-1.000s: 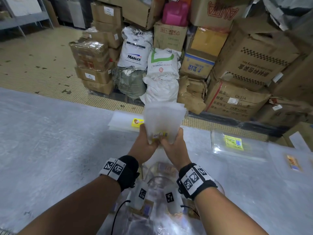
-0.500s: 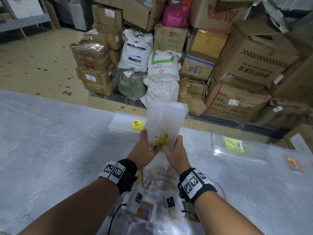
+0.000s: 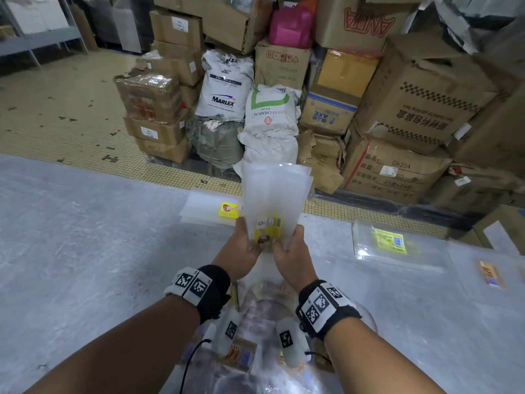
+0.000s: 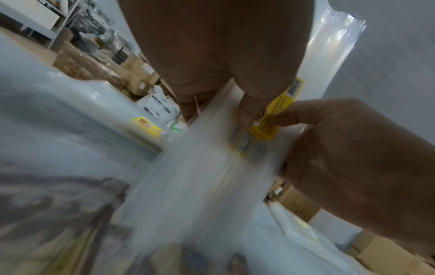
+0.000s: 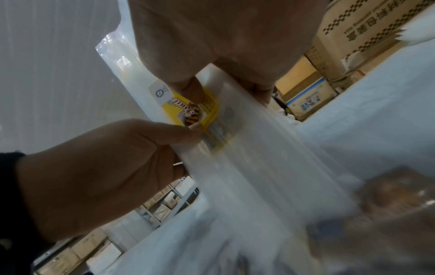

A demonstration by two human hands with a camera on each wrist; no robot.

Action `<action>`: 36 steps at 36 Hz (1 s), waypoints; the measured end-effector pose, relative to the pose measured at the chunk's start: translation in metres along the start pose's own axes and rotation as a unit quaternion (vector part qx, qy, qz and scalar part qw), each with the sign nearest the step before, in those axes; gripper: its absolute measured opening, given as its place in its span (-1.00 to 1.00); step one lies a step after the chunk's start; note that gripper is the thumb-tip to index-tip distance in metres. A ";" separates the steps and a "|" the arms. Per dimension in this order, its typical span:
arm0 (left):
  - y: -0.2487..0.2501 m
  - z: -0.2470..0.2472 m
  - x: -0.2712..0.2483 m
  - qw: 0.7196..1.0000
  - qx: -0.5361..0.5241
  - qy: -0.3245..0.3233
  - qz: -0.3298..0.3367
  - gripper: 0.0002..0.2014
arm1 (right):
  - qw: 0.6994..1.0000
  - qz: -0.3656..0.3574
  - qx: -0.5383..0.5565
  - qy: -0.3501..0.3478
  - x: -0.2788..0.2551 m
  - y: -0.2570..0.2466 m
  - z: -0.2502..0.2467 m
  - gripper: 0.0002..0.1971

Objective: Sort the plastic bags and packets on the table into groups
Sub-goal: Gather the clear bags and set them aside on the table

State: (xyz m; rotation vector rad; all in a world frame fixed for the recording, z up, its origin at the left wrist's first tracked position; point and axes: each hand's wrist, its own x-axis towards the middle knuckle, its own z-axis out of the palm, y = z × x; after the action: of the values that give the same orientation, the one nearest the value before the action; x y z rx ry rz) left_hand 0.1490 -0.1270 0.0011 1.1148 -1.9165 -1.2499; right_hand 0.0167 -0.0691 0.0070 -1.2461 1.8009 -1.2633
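At the centre of the head view I see my left hand [image 3: 241, 248] and right hand [image 3: 289, 248] close together, both pinching the lower end of a clear bag bundle [image 3: 277, 194] that stands upright above the table [image 3: 85, 251]. Another bag stack [image 3: 207, 209] lies just behind, a packet [image 3: 392, 245] at right; bare tabletop fills the left.

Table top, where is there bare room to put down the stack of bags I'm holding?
The wide bare stretch of table left of your left hand is free. There is also bare table between the yellow-label stack and the green-label packets. The pile of packets under your wrists is crowded.
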 end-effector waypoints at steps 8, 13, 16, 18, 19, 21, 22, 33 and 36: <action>0.000 0.000 0.000 0.999 0.020 -0.021 -0.031 -0.56 | 0.998 0.043 -0.032 -0.022 0.000 0.010 -0.001 -0.80; 0.019 -0.017 0.018 1.000 0.001 -0.020 0.005 -0.50 | 0.999 0.012 -0.034 0.015 0.012 -0.006 -0.012 -0.79; 0.029 -0.029 0.033 0.999 0.016 -0.044 0.028 -0.51 | 0.999 0.018 -0.009 0.036 0.019 -0.011 -0.019 -0.73; 0.037 -0.035 0.043 0.996 0.031 -0.079 0.025 -0.53 | 0.999 0.032 0.024 0.037 0.022 -0.010 -0.022 -0.66; 0.042 -0.038 0.047 0.994 0.054 -0.095 0.026 -0.54 | 0.997 0.046 0.036 0.042 0.022 -0.008 -0.024 -0.60; 0.048 -0.042 0.057 0.980 0.153 -0.121 0.044 -0.57 | 0.994 0.063 0.049 0.075 0.020 -0.004 -0.031 -0.53; 0.048 -0.043 0.061 0.968 0.204 -0.133 0.060 -0.57 | 0.991 0.064 0.056 0.099 0.019 -0.003 -0.036 -0.49; 0.054 -0.011 0.042 0.798 0.512 -0.303 0.089 -0.55 | 0.985 0.076 -0.011 0.157 -0.032 0.040 -0.084 0.13; 0.045 0.000 0.034 0.776 0.536 -0.316 0.104 -0.47 | 0.986 0.127 0.021 0.102 -0.046 0.048 -0.090 -0.10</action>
State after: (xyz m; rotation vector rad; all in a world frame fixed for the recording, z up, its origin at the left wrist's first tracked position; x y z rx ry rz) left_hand 0.1187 -0.1474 0.0435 0.9191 -3.3583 -0.2860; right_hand -0.0598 0.0110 -0.0067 -0.8568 1.9920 -1.3124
